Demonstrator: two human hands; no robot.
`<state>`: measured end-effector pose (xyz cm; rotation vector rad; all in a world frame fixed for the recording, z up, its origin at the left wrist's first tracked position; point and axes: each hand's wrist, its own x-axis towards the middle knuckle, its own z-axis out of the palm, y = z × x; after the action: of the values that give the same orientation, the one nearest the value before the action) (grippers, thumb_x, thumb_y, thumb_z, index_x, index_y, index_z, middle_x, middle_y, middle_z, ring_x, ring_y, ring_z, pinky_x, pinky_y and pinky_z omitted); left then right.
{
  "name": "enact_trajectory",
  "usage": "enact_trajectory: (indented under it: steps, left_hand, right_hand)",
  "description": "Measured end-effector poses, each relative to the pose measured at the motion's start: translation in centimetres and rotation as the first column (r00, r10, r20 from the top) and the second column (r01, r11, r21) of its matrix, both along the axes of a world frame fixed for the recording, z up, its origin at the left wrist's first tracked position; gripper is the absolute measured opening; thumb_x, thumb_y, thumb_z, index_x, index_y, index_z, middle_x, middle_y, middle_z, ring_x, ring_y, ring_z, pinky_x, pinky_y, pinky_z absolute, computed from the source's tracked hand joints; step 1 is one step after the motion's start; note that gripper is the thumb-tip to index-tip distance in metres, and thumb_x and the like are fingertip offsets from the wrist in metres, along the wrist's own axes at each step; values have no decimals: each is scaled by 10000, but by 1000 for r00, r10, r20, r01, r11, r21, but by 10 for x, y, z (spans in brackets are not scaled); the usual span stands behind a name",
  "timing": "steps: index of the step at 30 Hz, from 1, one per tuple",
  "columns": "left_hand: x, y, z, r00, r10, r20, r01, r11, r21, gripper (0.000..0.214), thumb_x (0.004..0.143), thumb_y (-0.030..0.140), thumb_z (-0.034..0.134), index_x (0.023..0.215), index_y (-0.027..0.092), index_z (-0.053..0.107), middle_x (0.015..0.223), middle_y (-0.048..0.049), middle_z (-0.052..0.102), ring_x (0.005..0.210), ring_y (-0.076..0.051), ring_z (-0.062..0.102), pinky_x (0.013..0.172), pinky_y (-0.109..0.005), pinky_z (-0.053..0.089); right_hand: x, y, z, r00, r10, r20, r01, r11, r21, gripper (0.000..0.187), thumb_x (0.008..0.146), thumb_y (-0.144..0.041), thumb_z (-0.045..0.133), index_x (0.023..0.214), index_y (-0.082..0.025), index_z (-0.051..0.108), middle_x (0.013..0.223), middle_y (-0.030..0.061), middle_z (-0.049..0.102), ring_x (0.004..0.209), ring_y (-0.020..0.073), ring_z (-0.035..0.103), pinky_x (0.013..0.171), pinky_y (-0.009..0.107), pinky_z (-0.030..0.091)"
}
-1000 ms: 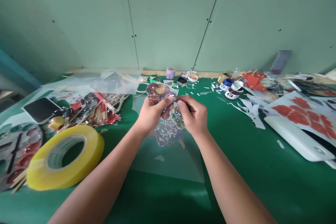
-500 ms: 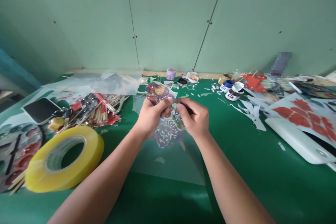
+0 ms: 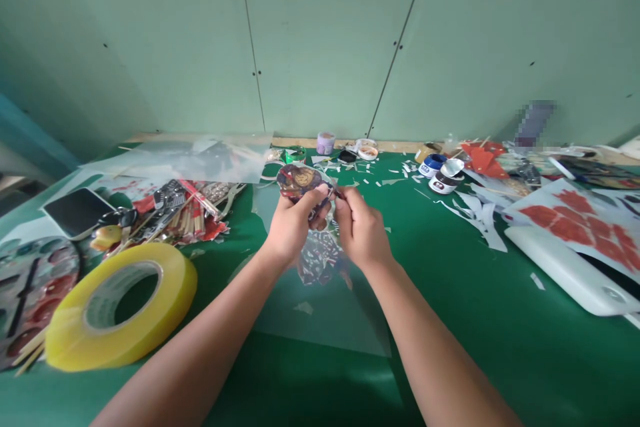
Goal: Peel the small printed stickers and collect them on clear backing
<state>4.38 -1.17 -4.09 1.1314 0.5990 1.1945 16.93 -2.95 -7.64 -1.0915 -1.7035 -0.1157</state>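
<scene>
My left hand is closed on a colourful printed cut-out figure, whose round head part sticks up above my fingers. My right hand pinches the same cut-out from the right side, fingers pressed together close to my left thumb. The figure's lower part hangs below both hands, over a clear plastic sheet lying on the green mat.
A big yellow tape roll lies at the left, beside a paint palette, a phone and a heap of sticks and scissors. Paint pots and paper scraps sit behind. A white tray with red prints is at right.
My right hand has moved left, closer to my left hand, and both hands have tightened together on the cut-out. The view has shifted slightly.
</scene>
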Motion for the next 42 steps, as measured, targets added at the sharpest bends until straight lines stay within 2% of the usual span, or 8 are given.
enact_trajectory:
  steps: [3,11,20,26,32,38,42]
  left_hand:
    - [3,-2,-1,999,42,11,-42,999,-31,237,794,292,624,657,181,464,515,59,417,447,-57,309,448,-220,277]
    - [4,-2,1,996,91,-12,-90,994,55,263,811,284,613,625,176,462,509,58,403,472,-62,312,472,-229,262]
    - [1,2,-5,974,174,-145,-130,954,270,342,867,269,576,582,180,410,536,47,405,522,-73,353,515,-241,294]
    - [3,0,-4,986,152,-68,-133,964,228,309,874,252,557,606,186,418,532,58,387,511,-73,334,517,-247,292]
    - [1,1,-5,986,109,-127,-74,964,257,333,889,247,541,590,185,409,535,50,393,517,-75,345,525,-253,301]
    - [2,1,-4,988,139,-67,-122,971,206,301,881,235,542,612,187,415,528,60,376,512,-74,323,525,-249,297]
    - [3,1,-7,990,109,-85,-89,974,211,322,875,255,561,598,186,412,537,54,387,524,-76,341,527,-247,302]
  right_hand:
    - [-2,1,-2,996,-76,48,75,997,13,250,1000,-278,336,984,-181,567,634,21,660,469,137,574,460,225,325]
    - [-6,2,-4,985,-135,108,134,991,17,245,994,-284,330,915,-189,542,594,14,640,414,125,526,449,234,270]
    - [-7,0,-4,979,-160,127,168,984,-55,263,994,-309,300,894,-193,514,534,3,588,382,134,491,444,241,228]
    - [-9,0,-4,985,-128,119,132,991,-33,222,981,-269,314,872,-196,494,528,2,580,387,142,511,430,238,241]
    - [-9,-1,-3,986,-133,100,138,989,-45,203,977,-269,312,880,-209,480,505,-17,569,384,135,505,432,229,257]
    - [-11,-2,-4,983,-133,124,144,985,-91,217,974,-279,297,881,-209,479,523,-1,588,381,141,493,432,238,236]
    - [-11,-2,-3,983,-146,114,155,985,-73,229,975,-284,294,862,-206,477,497,-6,566,368,144,483,424,238,234]
